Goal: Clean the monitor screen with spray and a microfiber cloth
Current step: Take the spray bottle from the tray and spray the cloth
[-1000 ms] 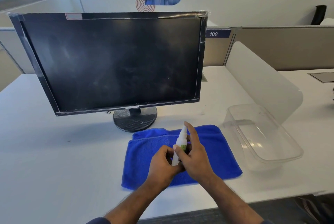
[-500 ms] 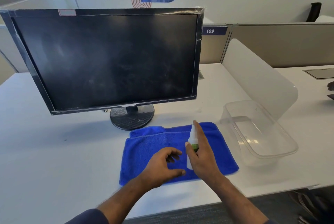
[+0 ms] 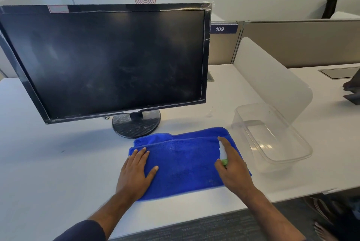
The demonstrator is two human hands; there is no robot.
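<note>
One monitor (image 3: 109,61), one blue microfiber cloth (image 3: 185,161), one clear tub (image 3: 272,137); left hand (image 3: 136,172) flat, fingers spread; right hand (image 3: 233,170) grips spray bottle (image 3: 223,153); partition tag (image 3: 222,29) reads "109"

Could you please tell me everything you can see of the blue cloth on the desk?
The blue cloth is a plush, microfiber-looking towel, folded, with a folded edge running across near its far side. It lies flat on the white desk, just in front of the monitor's round stand and left of the clear plastic tub. The left hand presses flat on its left part; the right hand, holding the spray bottle, is over its right part.
</note>
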